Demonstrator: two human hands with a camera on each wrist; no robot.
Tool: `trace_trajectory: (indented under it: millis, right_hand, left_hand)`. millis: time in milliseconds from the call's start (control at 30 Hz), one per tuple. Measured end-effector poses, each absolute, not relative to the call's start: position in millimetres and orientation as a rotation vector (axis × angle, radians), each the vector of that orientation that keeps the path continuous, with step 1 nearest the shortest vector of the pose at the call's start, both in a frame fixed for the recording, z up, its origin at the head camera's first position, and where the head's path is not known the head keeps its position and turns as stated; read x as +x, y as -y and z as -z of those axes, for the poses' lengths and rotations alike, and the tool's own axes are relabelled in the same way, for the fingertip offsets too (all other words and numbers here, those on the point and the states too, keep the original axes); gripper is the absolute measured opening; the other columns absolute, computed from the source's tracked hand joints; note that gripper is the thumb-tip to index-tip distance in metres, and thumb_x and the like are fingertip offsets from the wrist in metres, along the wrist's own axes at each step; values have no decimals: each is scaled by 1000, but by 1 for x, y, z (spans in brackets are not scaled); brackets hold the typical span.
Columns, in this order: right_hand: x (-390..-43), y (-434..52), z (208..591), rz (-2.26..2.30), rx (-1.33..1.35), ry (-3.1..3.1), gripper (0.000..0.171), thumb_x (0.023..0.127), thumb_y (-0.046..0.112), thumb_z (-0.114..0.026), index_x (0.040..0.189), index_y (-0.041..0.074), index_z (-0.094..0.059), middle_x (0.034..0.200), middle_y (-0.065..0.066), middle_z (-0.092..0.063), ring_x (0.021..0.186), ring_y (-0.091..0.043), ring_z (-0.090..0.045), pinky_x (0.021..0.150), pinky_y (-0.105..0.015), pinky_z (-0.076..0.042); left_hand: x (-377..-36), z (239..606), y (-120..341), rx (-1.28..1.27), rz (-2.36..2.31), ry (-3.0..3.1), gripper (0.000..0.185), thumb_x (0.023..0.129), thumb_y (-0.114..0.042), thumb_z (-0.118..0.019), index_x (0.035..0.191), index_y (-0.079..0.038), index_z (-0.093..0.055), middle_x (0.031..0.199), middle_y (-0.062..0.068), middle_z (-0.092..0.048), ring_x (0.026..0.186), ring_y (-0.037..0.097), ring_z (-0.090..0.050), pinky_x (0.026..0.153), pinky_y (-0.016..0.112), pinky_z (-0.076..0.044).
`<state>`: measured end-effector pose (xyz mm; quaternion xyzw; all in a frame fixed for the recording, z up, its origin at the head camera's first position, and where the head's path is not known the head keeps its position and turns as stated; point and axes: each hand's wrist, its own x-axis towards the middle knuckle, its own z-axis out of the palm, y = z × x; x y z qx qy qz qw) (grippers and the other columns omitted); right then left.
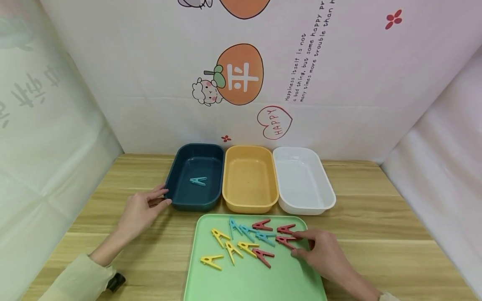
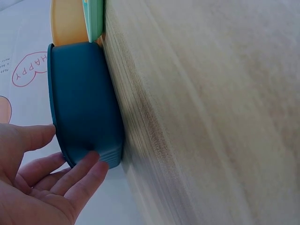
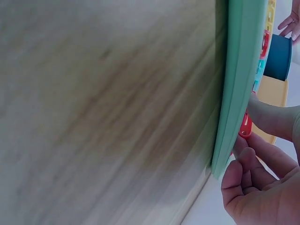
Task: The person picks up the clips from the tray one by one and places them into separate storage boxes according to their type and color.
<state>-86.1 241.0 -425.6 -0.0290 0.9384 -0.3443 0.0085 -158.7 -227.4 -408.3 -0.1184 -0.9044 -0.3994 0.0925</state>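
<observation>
A green tray lies at the table's front with several yellow, blue and red clothespins scattered on it. My right hand reaches in from the right and pinches a red clothespin between index finger and thumb; the right wrist view shows that pin at the tray's edge. My left hand rests with straight fingers against the left end of a dark blue bin, also seen close up in the left wrist view. One blue clothespin lies inside that bin.
Behind the tray, a yellow bin and a white bin stand in a row to the right of the blue one, both with nothing in them. Bare wooden table lies on both sides. White printed sheets wall in the back and sides.
</observation>
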Motion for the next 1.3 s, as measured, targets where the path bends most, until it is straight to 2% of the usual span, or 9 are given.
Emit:
trace_trajectory:
  millis: [467,867,1300]
  right_hand:
    - [-88,-251,420,1180,-85,-2831,37,75,18,-98,109,11,-85,59,4,-49,54,-7,-42,47,-22,-35]
    - [-94,-258,410,1362,16,-2689,33,79,16,-95,108,7,-84,62,0,-48,56,-10,-42,49,-22,-31]
    - [-101,-264,393,1461,-66,-2685,37,80,13,-94,114,1,-82,63,3,-41,58,-8,-38,50,-22,-31]
  left_hand:
    - [-159,410,229,-363,1170,2683,39,101,-13,-74,131,11,-68,146,26,-56,101,36,-76,77,39,-64]
    - [-160,411,229,-364,1163,2674,39,101,-14,-75,130,11,-69,146,25,-57,100,35,-76,78,38,-64]
    - [-160,412,230,-352,1171,2689,38,101,-11,-74,132,11,-68,147,25,-56,101,35,-76,77,37,-64]
